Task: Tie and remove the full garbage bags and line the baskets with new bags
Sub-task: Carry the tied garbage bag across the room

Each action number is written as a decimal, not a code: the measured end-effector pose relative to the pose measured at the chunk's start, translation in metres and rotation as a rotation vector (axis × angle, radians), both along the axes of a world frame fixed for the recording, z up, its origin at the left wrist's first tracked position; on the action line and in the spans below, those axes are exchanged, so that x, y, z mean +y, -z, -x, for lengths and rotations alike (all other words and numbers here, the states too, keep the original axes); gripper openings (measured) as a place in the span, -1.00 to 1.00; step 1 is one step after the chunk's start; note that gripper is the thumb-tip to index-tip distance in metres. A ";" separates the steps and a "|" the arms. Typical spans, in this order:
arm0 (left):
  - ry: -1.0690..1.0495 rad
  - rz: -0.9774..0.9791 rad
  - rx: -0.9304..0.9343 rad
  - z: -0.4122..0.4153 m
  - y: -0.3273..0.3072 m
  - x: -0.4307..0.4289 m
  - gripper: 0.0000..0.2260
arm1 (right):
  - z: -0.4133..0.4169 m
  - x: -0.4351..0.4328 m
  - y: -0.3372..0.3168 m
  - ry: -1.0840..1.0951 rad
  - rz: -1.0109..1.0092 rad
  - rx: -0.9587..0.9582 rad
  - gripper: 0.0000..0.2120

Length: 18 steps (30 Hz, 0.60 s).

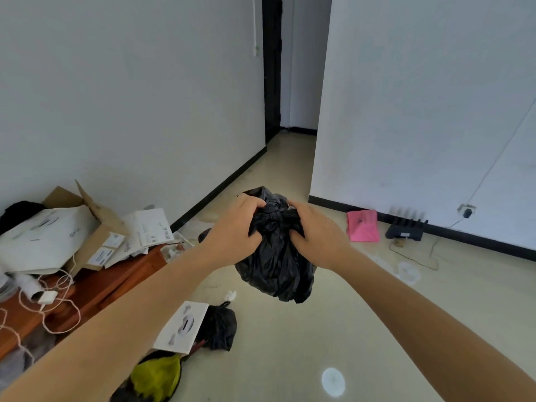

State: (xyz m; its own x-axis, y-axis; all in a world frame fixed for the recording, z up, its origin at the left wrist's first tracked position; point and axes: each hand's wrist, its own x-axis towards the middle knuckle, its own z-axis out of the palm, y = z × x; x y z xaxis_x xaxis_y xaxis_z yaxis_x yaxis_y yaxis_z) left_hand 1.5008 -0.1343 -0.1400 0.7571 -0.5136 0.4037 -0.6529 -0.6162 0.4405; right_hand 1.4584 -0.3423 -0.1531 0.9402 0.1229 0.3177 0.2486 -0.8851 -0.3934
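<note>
Since the floor (275,358) is littered across the lower left and lower centre, footing is my first worry — step forward blind and something gets kicked. Wooden table (95,288), left edge of frame, is stacked with boxes, with a white charger (48,297) and its cord looping over the edge; a swing that way could snag. Garbage bag (275,268) hangs at centre frame, clear of the floor, nothing under it. Film looks thin and bulging, so a hard tug at the neck could tear it and dump the load. Smaller black bag (220,329) lies on the floor below it, just beside a white box (182,327). Left hand (235,230) is clamped on the plastic left of the neck, right hand (316,236) on the right, fingers dug into the folds. Knot (274,217) sits between them — if it's one hitch only, it may slip once a hand lets go.
</note>
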 end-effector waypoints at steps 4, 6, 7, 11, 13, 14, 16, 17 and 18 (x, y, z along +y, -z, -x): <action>-0.041 0.022 0.011 -0.122 0.019 -0.014 -0.52 | -0.131 -0.021 0.011 -0.058 0.038 -0.065 -0.44; -0.041 0.040 0.020 -0.187 0.029 -0.022 -0.51 | -0.197 -0.031 0.016 -0.066 0.066 -0.102 -0.40; -0.041 0.044 0.029 -0.218 0.032 -0.026 -0.50 | -0.229 -0.036 0.018 -0.068 0.075 -0.103 -0.38; -0.024 0.059 0.048 -0.334 0.023 -0.052 -0.50 | -0.338 -0.062 0.009 -0.069 0.136 -0.073 -0.36; -0.006 0.079 0.069 -0.393 0.012 -0.071 -0.51 | -0.391 -0.082 0.000 -0.052 0.124 -0.084 -0.36; 0.003 0.083 0.082 -0.423 0.008 -0.082 -0.50 | -0.420 -0.093 -0.002 -0.043 0.101 -0.085 -0.36; 0.030 0.064 0.087 -0.483 0.003 -0.107 -0.50 | -0.475 -0.115 -0.002 -0.026 0.073 -0.082 -0.35; 0.051 0.049 0.084 -0.513 0.004 -0.120 -0.49 | -0.505 -0.127 0.001 -0.019 0.066 -0.083 -0.34; 0.070 0.037 0.080 -0.545 0.006 -0.133 -0.49 | -0.536 -0.139 0.005 -0.015 0.061 -0.088 -0.33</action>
